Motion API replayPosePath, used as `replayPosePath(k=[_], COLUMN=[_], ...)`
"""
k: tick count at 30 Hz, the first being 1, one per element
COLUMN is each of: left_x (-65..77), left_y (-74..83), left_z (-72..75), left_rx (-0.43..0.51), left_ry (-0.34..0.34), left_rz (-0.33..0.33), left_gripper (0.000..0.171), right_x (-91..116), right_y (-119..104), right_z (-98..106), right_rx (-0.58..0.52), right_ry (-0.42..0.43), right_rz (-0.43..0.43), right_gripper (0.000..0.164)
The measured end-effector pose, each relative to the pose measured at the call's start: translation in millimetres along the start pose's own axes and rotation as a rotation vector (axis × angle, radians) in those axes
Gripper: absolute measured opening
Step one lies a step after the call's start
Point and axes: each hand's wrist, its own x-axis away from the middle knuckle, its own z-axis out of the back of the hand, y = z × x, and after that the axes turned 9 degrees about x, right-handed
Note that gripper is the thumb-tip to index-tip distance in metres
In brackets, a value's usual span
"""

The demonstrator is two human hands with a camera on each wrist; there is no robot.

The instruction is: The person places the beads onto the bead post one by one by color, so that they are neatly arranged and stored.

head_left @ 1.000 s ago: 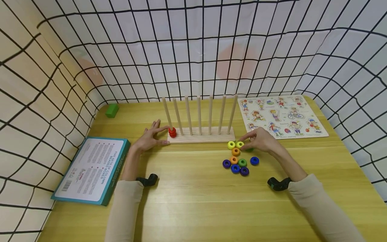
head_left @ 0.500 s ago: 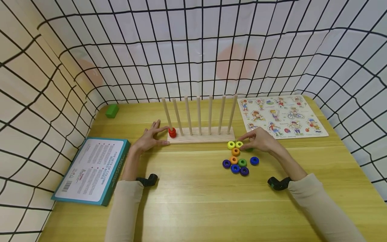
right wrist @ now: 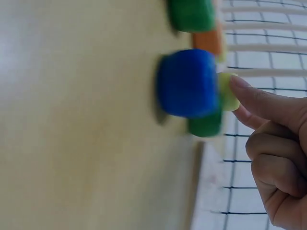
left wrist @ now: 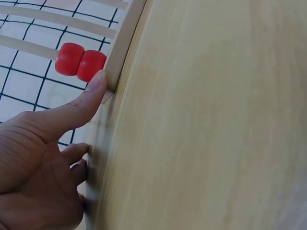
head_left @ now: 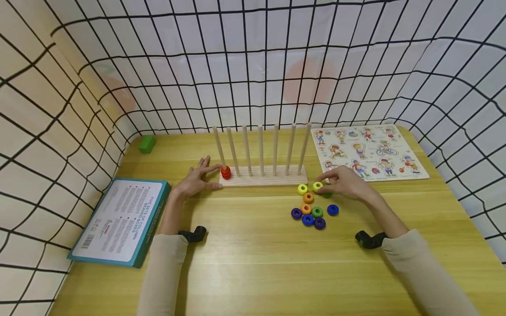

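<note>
In the head view my left hand point(head_left: 193, 181) touches the left end of a wooden peg stand point(head_left: 265, 181), thumb and index finger spread at its corner. Two red beads point(head_left: 225, 172) sit stacked on the leftmost peg beside them; the left wrist view shows the thumb tip against the base by a red bead point(left wrist: 91, 65). My right hand point(head_left: 345, 183) pinches a yellow bead point(head_left: 317, 187) between thumb and index finger, right of another yellow bead point(head_left: 302, 189). A green bead point(head_left: 327, 194) is partly hidden under this hand. A blue bead point(right wrist: 187, 84) looms close in the right wrist view.
Orange, green, blue and purple beads point(head_left: 307, 220) lie clustered before the stand's right end. A picture puzzle board point(head_left: 369, 153) lies back right. At left are a teal-edged box point(head_left: 118, 221) and a green block point(head_left: 147, 144). Black wire mesh point(head_left: 265, 81) encloses the table.
The yellow bead in my right hand has moved slightly right, away from the other yellow bead. My right wrist has shifted a little right. The left hand has stayed at the stand.
</note>
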Motion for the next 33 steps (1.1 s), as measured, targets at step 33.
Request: replayPosePath(k=[33], left_x=[-0.2], left_y=[3.1], left_z=[0.8], left_rx=[-0.005], left_ry=[0.000], left_rz=[0.030], left_gripper=[0.072], right_x=[-10.9], right_y=[-107.2], right_z=[128.6], right_rx=[-0.139], right_ry=[0.295], right_rz=[0.128], right_gripper=[0.027])
